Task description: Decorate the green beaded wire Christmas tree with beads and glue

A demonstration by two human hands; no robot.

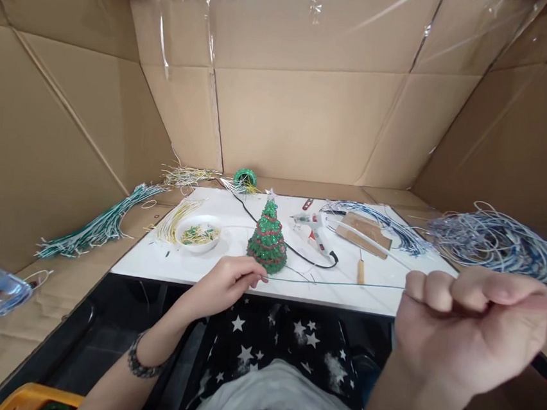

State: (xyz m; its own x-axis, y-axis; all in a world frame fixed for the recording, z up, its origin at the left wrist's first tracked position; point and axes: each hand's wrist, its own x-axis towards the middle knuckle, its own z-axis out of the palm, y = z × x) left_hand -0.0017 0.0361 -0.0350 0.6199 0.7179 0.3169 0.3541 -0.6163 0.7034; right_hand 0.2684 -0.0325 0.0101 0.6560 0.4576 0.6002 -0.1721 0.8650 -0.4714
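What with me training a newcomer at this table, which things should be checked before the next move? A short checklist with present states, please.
1. Green wire straight between the hands: ok, no slack shows.
2. Left hand gripping the wire: ok, the fingers pinch it near the foot of the small tree.
3. Right hand closed on the wire: ok, though the fist hides the wire inside.
4. Tree upright: ok, its star on top.
5. Tools well clear of the wire: not ok, the handle of the yellow-handled tool lies right by it.
6. Glue gun cool: cannot tell; it lies on the table.
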